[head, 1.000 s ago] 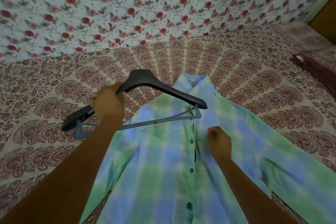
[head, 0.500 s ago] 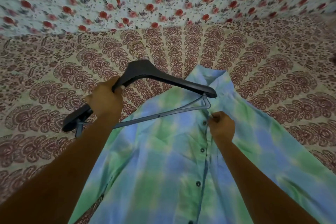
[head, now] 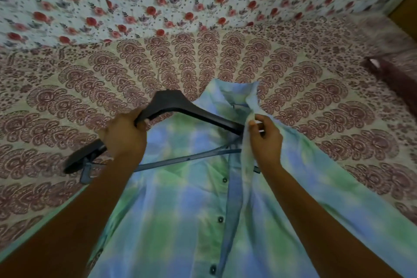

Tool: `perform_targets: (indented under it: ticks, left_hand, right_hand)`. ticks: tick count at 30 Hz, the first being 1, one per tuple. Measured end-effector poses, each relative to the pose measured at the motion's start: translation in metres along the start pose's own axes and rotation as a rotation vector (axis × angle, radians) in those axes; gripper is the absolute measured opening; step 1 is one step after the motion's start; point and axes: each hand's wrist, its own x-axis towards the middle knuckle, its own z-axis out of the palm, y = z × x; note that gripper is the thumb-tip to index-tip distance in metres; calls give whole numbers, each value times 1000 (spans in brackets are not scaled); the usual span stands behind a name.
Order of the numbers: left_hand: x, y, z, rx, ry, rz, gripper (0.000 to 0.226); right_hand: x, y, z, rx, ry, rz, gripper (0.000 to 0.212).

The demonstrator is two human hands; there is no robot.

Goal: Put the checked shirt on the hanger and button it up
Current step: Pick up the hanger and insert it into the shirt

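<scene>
The blue-and-green checked cotton shirt (head: 180, 210) lies front-up on the maroon-printed bedspread (head: 67, 108), collar away from the person, its long axis running straight out between the 2 hands. The left hand (head: 123, 135) grips one arm of the black plastic hanger (head: 171, 102), which lies crosswise above the chest. The right hand (head: 265, 137) pinches the shirt's front edge just below the collar, holding it raised; the hanger's free end sits just beside that opening, so that side's shoulder looks likeliest to be filled first

The shirt (head: 185, 221) lies on the bedspread (head: 316, 88), with the hanger (head: 180, 106) above its collar (head: 234, 95).
</scene>
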Motion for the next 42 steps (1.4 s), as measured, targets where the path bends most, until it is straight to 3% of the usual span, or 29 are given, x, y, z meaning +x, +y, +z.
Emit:
perform_targets:
  ticks: [11,13,17,20,23,25,29,31,33,35,38,40,42]
  left_hand:
    - [-7,144,75,4,-84,175,29]
    - [-8,157,85,-28,-96,201,27]
    - [-2,159,91,-70,-115,190,30]
    - [-2,164,91,-67,-131,199,31]
    - [-6,162,91,-120,-122,256,36]
    - [-12,157,90,-158,17,320,40]
    - [-43,138,80,-301,646,253,40]
    - [-71,121,84,-461,717,122,41]
    - [-95,109,97,-615,535,-42,39]
    - [-105,102,115,-630,261,-74,44]
    - [-97,104,141,-176,-51,145,74]
    - [-86,111,150,108,-99,271,89]
    - [-70,114,149,8,-127,220,66]
  right_hand:
    - [14,22,-26,-69,-371,-153,28]
    - [22,28,-35,-132,-336,-167,27]
    - [45,45,-52,-476,30,-268,49]
    - [69,53,-54,-659,-131,-154,62]
    - [86,56,-51,-642,-168,-113,38]
    - [90,55,-52,-576,-106,-128,35]
    - [95,63,-58,-509,-19,-99,36]
    - [98,63,-61,-496,-25,-85,32]
    - [102,59,-64,-486,-17,-63,33]
    - [106,58,-67,-457,-14,-45,33]
    - [105,56,-70,-417,-28,-56,32]
    - [100,56,-75,-404,-57,-61,32]
    - [94,53,-79,-394,-78,-60,34]
